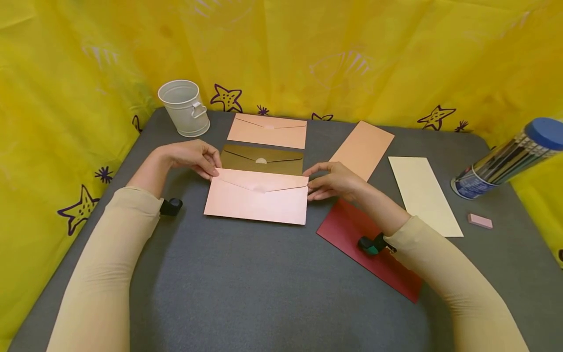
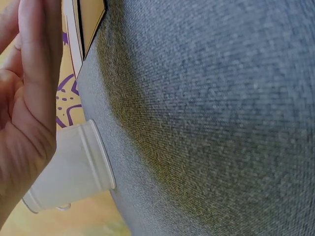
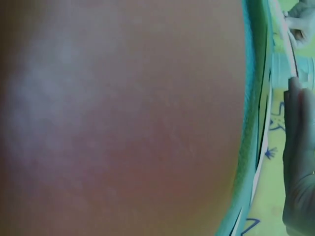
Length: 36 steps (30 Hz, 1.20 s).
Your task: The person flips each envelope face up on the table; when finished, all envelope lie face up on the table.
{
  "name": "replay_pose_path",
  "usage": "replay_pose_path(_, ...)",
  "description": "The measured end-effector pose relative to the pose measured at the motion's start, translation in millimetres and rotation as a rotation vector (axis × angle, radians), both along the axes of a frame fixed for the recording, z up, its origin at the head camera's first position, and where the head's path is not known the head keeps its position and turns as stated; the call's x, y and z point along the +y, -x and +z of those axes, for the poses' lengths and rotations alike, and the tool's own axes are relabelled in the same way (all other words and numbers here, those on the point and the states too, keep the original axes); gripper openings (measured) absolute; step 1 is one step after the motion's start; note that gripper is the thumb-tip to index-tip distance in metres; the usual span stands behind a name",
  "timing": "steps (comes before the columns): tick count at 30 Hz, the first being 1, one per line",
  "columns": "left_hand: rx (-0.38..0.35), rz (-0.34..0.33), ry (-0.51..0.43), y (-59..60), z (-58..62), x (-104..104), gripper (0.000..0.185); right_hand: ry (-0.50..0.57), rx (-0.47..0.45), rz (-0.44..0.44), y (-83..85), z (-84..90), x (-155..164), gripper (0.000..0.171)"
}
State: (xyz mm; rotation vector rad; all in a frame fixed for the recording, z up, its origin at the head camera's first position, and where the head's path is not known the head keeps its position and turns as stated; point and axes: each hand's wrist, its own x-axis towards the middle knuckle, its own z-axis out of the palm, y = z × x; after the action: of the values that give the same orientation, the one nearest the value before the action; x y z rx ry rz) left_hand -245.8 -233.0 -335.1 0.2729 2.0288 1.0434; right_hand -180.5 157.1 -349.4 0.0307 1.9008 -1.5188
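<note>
Head view: pink envelope (image 1: 257,196) lies flat at frame centre on the grey table (image 1: 246,283), flap side up.
Left hand (image 1: 193,157): fingers lightly curled, tips pinching the envelope's upper-left corner.
Right hand (image 1: 336,182): fingers narrow, thumb over, pinching the envelope's right edge near the top corner.
Step, my guess: squaring or sliding the envelope w/ both hands. To do it well: keep it flat, even pull at both ends, don't crease the flap, don't nudge the gold envelope (image 1: 262,159) touching its top edge.
Counts: 3 envelopes (2 pink, 1 gold; 2nd pink one (image 1: 268,130) upper centre). 3 flat sheets: peach (image 1: 362,148), cream (image 1: 423,193), dark red (image 1: 352,230) under the right forearm. 1 white cup (image 1: 184,107) upper left. 1 pencil tube (image 1: 510,159) far right. 1 eraser (image 1: 480,221) lower right.
Left wrist view: palm at left edge, fingers fairly straight here; cup (image 2: 74,172) lower left; table fills the rest. Envelope edges top left, grip not visible.
Right wrist view: mostly red blur; fingers at right edge, grip can't tell.
</note>
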Motion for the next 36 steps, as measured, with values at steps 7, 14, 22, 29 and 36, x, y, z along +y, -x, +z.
replay_pose_path(7, -0.092, 0.03, 0.056, -0.9, -0.2, -5.1, 0.004, 0.016, -0.007, 0.01, -5.6, -0.5, -5.4, 0.039)
replay_pose_path(14, -0.131, 0.009, 0.1, -1.8, -3.2, -9.4, 0.009, 0.004, -0.028, 0.113, -8.1, -0.5, -4.9, 0.038)
replay_pose_path(22, -0.17, 0.001, 0.105, -0.6, -8.1, -12.6, 0.01, -0.008, -0.043, 0.197, -11.1, -4.5, -5.5, 0.039)
replay_pose_path(29, -0.138, 0.001, 0.085, -0.6, -9.2, -12.3, 0.018, -0.016, -0.03, 0.191, -11.7, -3.7, -6.1, 0.041)
replay_pose_path(36, -0.116, 0.062, 0.122, -0.3, -6.0, -13.8, 0.03, -0.017, -0.028, 0.186, -11.7, -3.0, -6.5, 0.041)
